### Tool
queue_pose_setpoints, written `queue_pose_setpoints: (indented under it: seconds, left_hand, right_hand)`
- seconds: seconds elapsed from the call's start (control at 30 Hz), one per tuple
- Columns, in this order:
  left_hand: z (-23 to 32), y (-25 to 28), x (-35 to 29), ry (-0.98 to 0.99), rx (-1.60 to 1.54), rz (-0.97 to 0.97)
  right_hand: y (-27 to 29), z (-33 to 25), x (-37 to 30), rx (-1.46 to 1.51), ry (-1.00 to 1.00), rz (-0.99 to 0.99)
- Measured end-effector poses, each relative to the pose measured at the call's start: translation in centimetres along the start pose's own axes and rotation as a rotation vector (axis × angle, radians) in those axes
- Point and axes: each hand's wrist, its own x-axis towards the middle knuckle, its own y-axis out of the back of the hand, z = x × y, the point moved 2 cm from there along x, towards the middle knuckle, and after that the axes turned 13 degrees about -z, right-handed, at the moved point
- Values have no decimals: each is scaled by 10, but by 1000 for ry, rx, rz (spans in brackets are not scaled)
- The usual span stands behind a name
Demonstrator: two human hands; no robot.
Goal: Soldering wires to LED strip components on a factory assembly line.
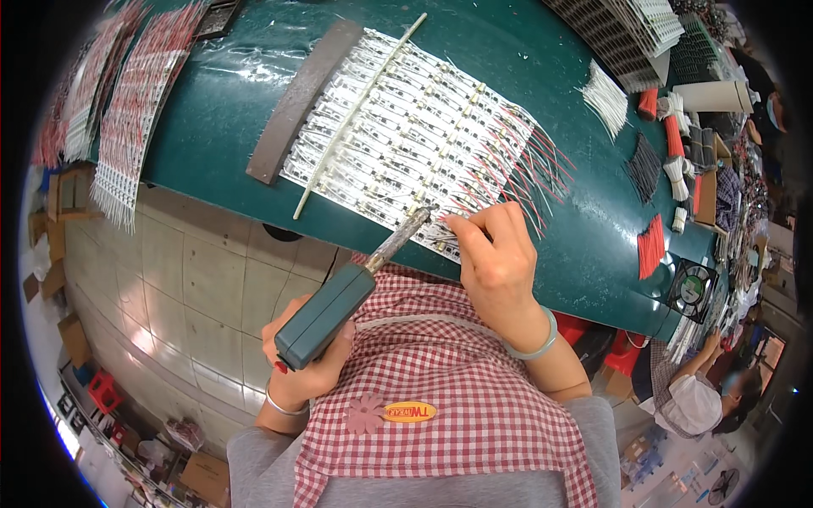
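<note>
My left hand is closed around the handle of a green soldering gun, whose metal barrel slants up and right to a circuit board panel. The white panel carries rows of small dark parts and fine pale wires. My right hand is closed in a pinch on a thin wire at the panel's near edge, just right of the gun's tip; the wire is mostly hidden by the fingers. Red and white wires fan out from the panel's right side.
A brown bar and a thin pale rod lie across the panel's left part. Wired panels hang over the table's left edge. Bundles of white, black and red wires and a small fan are at right. A co-worker sits beyond.
</note>
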Motion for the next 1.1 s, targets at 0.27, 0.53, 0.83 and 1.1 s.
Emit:
queue_pose_setpoints:
  seconds: [0.27,0.53,0.83,1.1]
  left_hand:
    - [5,-7,9,-14,-12,-12]
    - [4,-7,9,-22,16,-12]
    - [6,-3,2,41,11,-6]
    - [6,-4,-1,18,-27,5]
  right_hand:
    - [1,0,-1,4,0,-8]
    - [1,1,-1,13,1,-1]
    - [3,1,-2,13,-3,-20]
    - [3,0,-4,13,-4,24]
